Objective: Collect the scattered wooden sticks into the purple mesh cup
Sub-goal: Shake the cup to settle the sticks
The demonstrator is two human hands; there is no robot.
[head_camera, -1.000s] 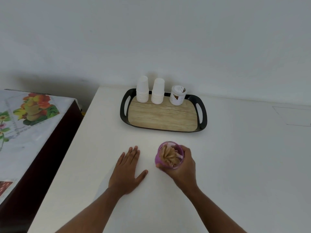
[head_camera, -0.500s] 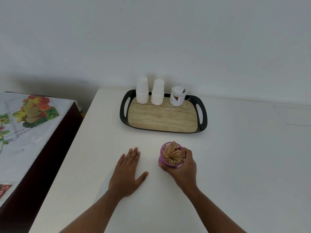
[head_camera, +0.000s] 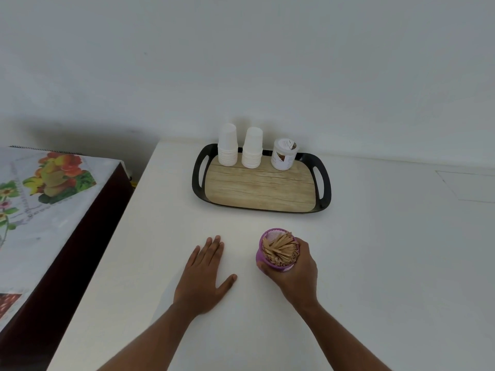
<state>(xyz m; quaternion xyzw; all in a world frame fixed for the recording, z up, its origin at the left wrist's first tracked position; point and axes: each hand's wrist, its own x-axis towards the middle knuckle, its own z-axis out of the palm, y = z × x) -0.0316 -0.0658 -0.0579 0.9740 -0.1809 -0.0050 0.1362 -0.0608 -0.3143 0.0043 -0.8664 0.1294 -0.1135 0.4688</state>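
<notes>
Right hand [head_camera: 296,274] is gripping purple mesh cup [head_camera: 261,259], fingers curled round its wall; cup is standing on white tabletop [head_camera: 375,263], wooden sticks [head_camera: 280,250] bunched inside; left hand [head_camera: 202,274] is lying flat beside it, fingers straight, holding nothing; tray [head_camera: 261,187] with paper cup stacks [head_camera: 227,149] is sitting behind.

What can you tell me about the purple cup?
The purple cup is small and round, with mesh walls that let the white table show through near its rim. It stands about upright on the table, in front of the tray. A thick bunch of wooden sticks fills it, poking out and leaning right. The right hand wraps around its near side.
</notes>
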